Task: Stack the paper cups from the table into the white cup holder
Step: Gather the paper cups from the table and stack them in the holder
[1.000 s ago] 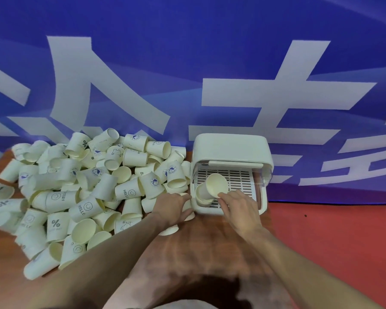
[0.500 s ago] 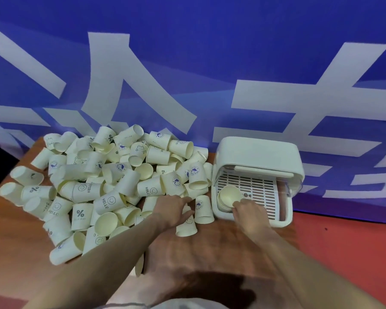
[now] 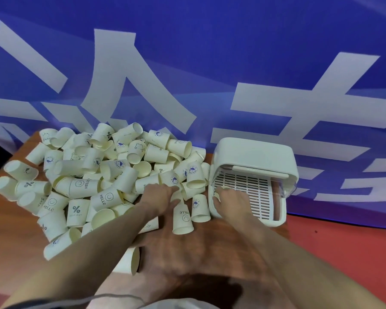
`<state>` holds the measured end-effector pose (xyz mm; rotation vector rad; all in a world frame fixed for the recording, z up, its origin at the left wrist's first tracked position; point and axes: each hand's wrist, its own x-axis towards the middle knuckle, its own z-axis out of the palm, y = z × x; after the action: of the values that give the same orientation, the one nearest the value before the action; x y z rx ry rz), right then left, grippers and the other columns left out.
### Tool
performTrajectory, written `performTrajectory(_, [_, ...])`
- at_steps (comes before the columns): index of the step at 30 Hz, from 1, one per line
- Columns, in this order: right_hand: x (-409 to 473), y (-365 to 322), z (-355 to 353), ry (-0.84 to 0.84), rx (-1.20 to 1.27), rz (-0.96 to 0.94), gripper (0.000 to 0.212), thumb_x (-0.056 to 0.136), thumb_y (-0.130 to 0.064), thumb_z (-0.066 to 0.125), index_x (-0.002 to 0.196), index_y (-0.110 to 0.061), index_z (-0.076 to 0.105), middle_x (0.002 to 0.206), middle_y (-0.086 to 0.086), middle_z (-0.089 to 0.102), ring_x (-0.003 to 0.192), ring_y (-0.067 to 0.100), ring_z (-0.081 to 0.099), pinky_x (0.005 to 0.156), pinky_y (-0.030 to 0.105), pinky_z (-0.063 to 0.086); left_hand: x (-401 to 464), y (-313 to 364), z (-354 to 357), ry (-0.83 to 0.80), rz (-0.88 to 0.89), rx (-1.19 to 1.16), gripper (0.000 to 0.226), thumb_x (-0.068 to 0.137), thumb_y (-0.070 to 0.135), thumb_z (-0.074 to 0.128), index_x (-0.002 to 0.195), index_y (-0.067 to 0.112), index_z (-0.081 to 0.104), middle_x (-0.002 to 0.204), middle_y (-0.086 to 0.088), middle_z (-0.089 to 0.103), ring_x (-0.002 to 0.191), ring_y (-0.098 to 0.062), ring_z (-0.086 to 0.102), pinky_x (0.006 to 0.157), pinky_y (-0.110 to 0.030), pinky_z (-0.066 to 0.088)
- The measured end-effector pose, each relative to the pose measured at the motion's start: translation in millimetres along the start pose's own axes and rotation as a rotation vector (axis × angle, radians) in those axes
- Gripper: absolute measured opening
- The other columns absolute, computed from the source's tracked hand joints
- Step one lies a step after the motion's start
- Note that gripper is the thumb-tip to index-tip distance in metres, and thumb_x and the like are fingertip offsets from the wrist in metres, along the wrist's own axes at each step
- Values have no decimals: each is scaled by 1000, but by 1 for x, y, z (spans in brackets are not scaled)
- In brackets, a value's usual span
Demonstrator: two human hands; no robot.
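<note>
Your left hand (image 3: 159, 195) rests with loose fingers on the heap of cups (image 3: 94, 175); your right hand (image 3: 230, 200) presses nested cups (image 3: 216, 197) inside the white holder (image 3: 254, 152), grip unclear.

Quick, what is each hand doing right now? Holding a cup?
Left hand: reaching into the heap of pale paper cups; grip cannot be told.
Right hand: inside the white plastic cup holder, on cups; grip unclear.

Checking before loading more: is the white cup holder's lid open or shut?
Open. The white cup holder shows its slotted tray uncovered, and the right hand reaches inside.
</note>
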<state>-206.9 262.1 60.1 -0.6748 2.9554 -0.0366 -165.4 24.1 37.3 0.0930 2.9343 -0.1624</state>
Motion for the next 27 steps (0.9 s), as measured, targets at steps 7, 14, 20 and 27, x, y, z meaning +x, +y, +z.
performTrajectory(7, [22, -29, -7, 39, -7, -52, 27, 98, -38, 43, 112, -21, 59, 96, 0, 69, 89, 24, 66, 60, 30, 34, -6, -45, -13, -11, -61, 26, 48, 95, 59, 38, 138, 38, 45, 107, 4, 68, 96, -21, 65, 66, -29, 41])
performTrajectory(14, [45, -42, 0, -13, 8, 21, 24, 98, -38, 45, 102, -17, 55, 93, 4, 67, 87, 26, 65, 62, 31, 38, -2, -65, -4, -71, -34, 40, 37, 92, 33, 48, 127, 39, 55, 107, 3, 68, 97, -22, 64, 70, -29, 42])
performTrajectory(20, [64, -46, 13, -37, -29, 77, 24, 98, -37, 47, 107, -16, 52, 94, 4, 67, 88, 26, 65, 62, 31, 36, 17, -68, 1, -94, 108, 190, 34, 90, 16, 50, 121, 28, 56, 98, 2, 69, 86, -24, 66, 60, -29, 34])
performTrajectory(27, [89, -48, 29, -135, 40, 174, 20, 97, -26, 49, 105, -10, 58, 98, 10, 67, 93, 30, 65, 68, 33, 44, 37, -68, -2, -120, 194, 262, 23, 90, 10, 52, 107, 23, 58, 97, 2, 68, 86, -24, 67, 59, -31, 32])
